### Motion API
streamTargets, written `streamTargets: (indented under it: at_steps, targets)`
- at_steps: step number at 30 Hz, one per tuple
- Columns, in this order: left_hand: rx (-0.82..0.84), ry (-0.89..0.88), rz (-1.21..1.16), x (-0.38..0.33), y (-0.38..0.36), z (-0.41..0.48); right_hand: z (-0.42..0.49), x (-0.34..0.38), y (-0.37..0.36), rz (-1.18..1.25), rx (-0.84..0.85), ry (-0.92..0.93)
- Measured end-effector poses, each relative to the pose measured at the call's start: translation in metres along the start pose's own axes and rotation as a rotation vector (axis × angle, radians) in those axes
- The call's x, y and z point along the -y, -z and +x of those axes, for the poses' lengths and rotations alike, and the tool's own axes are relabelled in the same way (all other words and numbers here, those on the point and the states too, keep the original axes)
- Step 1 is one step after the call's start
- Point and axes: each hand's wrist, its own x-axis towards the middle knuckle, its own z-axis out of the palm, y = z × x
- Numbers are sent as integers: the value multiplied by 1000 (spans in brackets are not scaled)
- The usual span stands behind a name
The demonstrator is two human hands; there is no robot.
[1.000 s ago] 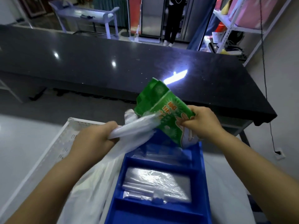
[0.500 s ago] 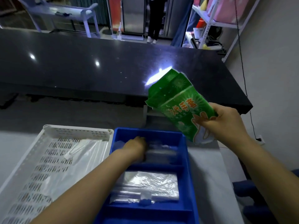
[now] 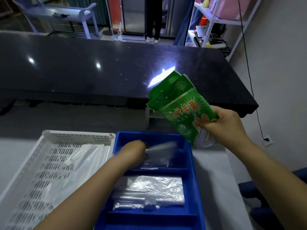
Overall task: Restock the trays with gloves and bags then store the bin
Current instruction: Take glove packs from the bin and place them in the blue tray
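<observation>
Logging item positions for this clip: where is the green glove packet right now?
In the head view, the green glove packet is held up in the right hand, right of centre, above the far right corner of the blue tray.

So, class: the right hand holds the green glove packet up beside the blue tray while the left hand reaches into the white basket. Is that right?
Not quite. In the head view the left hand reaches into the far compartment of the blue tray, not the white basket. The rest stands: the right hand holds the green glove packet up beside that tray.
</observation>
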Motion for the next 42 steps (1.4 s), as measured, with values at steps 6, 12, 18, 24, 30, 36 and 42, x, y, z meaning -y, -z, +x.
streamTargets:
  at_steps: [6, 12, 18, 24, 30, 36, 42]
  targets:
    - [-341, 22, 194, 17, 66, -52, 8, 26, -15, -117, 1, 100]
    - [-444, 286, 342, 93, 91, -119, 9, 54, -52, -407, 317, 100]
    - [-559, 393, 248, 130, 81, -162, 17, 56, -92, -580, 631, 94]
    - [-565, 384, 230, 129, 68, -171, 21, 46, -118, -628, 730, 139]
    - [-605, 337, 205, 124, 65, -173, 23, 35, -126, -487, 604, 95]
    - [-593, 321, 219, 111, 67, -164, 23, 29, -131, -453, 413, 63]
    - [-473, 196, 145, 91, 67, -141, 15, 36, -122, -300, 111, 319]
